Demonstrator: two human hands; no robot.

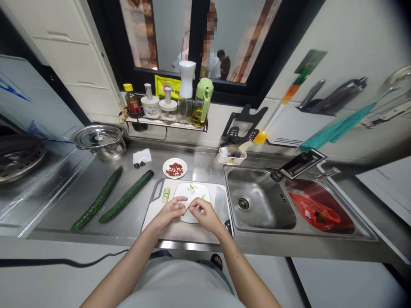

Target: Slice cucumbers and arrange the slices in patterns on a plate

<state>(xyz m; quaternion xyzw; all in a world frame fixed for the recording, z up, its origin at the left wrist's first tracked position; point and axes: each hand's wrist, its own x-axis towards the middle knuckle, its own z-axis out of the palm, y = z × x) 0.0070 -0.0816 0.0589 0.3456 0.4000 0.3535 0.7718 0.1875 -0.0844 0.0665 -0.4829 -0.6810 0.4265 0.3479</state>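
The left hand (171, 212) and the right hand (204, 214) meet over the white, rounded-square plate (180, 189) on the beige rectangular cutting board (153, 214). Between their fingertips is one small, thin green cucumber slice (187, 209). The right thumb and forefinger seem to pinch it; the left forefinger is stretched apart, and whether the other left fingers grip it, I cannot tell. Its long axis appears to slant away from the person, toward the right. The step in hand is probably shaping this slice, beside the pale-green curved slices (192, 188); the next move calls for gentle placing.
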